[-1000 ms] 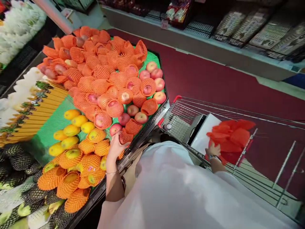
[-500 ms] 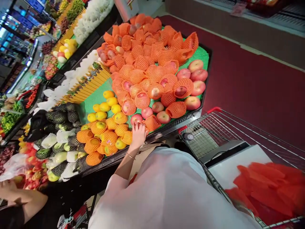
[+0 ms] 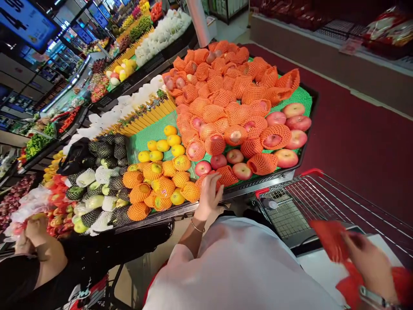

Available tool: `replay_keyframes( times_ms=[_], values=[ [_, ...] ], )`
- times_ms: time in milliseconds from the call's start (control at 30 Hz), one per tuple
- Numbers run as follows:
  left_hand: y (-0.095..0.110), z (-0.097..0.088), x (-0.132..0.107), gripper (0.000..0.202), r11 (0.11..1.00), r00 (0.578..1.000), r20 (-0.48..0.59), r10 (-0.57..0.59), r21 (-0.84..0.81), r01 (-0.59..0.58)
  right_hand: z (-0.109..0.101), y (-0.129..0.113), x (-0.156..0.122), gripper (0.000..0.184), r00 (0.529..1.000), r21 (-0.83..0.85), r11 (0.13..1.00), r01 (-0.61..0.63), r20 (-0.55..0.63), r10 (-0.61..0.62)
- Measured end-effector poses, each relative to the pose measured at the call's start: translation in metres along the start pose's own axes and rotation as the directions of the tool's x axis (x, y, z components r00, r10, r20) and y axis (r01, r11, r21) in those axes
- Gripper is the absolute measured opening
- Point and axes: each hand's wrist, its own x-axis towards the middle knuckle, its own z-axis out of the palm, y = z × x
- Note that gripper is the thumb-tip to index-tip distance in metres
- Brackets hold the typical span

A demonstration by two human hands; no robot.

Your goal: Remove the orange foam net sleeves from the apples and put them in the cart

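Resting left hand [image 3: 209, 191], fingers spread, on netted apple [image 3: 200, 180], green display mat [image 3: 145, 138]; right hand [image 3: 371, 258] pinching red netting [image 3: 327, 239]; red floor [image 3: 355, 137].

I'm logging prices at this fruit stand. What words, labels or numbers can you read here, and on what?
No text reads clearly.
The blue overhead screen: white digits, cut off and blurred.
The shelf price tag: too small to read.
The fruit sticker: too small to read.

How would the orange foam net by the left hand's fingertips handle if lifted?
The foam net is probably light and floppy: open mesh, lying crumpled. It likely won't roll, unlike the bare apple beside it. Rough mesh should resist slipping.
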Motion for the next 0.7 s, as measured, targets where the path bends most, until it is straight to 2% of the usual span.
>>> replay_keyframes(
  times_ms=[67, 100, 167, 200, 267, 333, 400, 467, 533, 567, 633, 700],
  values=[
    [0.009, 0.002, -0.007, 0.030, 0.970, 0.999, -0.008, 0.032, -0.242, -0.033, 0.016, -0.041, 0.013, 0.037, 1.000, 0.093, 0.995, 0.019, 0.006, -0.020],
    [0.013, 0.005, -0.010, 0.029, 0.938, 1.000, -0.008, 0.020, -0.347, -0.022, 0.027, -0.068, 0.018, 0.034, 0.996, 0.185, 0.980, 0.078, 0.020, -0.083],
    [0.017, 0.008, -0.017, 0.032, 0.846, 0.999, -0.012, -0.047, -0.532, 0.034, 0.053, -0.129, 0.020, 0.036, 0.959, 0.444, 0.872, 0.204, 0.089, -0.269],
    [0.017, 0.008, -0.020, 0.036, 0.795, 0.995, -0.034, -0.092, -0.604, 0.053, 0.066, -0.158, 0.019, 0.037, 0.921, 0.553, 0.799, 0.234, 0.138, -0.365],
    [0.014, 0.001, -0.026, 0.048, 0.739, 0.976, -0.137, -0.171, -0.672, 0.036, 0.091, -0.207, 0.010, 0.039, 0.803, 0.732, 0.626, 0.268, 0.189, -0.565],
    [0.007, -0.015, -0.031, 0.056, 0.765, 0.936, -0.270, -0.224, -0.644, -0.003, 0.109, -0.240, -0.001, 0.031, 0.669, 0.804, 0.540, 0.248, 0.261, -0.696],
    [-0.003, -0.037, -0.037, 0.053, 0.842, 0.909, -0.365, -0.204, -0.540, -0.027, 0.120, -0.256, -0.010, 0.024, 0.562, 0.816, 0.537, 0.214, 0.347, -0.751],
    [-0.013, -0.060, -0.044, 0.042, 0.927, 0.905, -0.417, -0.087, -0.366, -0.079, 0.127, -0.263, -0.015, 0.023, 0.480, 0.794, 0.576, 0.194, 0.435, -0.761],
    [-0.020, -0.078, -0.053, 0.027, 0.976, 0.908, -0.413, 0.067, -0.164, -0.147, 0.133, -0.266, -0.016, 0.025, 0.403, 0.757, 0.621, 0.202, 0.514, -0.757],
    [-0.023, -0.085, -0.058, 0.023, 0.977, 0.916, -0.380, 0.129, -0.109, -0.183, 0.136, -0.267, -0.016, 0.026, 0.376, 0.739, 0.638, 0.216, 0.541, -0.753],
    [-0.027, -0.090, -0.068, 0.025, 0.967, 0.937, -0.294, 0.189, -0.111, -0.230, 0.144, -0.269, -0.015, 0.027, 0.345, 0.710, 0.658, 0.252, 0.569, -0.746],
    [-0.030, -0.088, -0.077, 0.029, 0.963, 0.950, -0.276, 0.145, -0.180, -0.200, 0.153, -0.273, -0.015, 0.027, 0.337, 0.696, 0.657, 0.290, 0.568, -0.750]
  ],
)
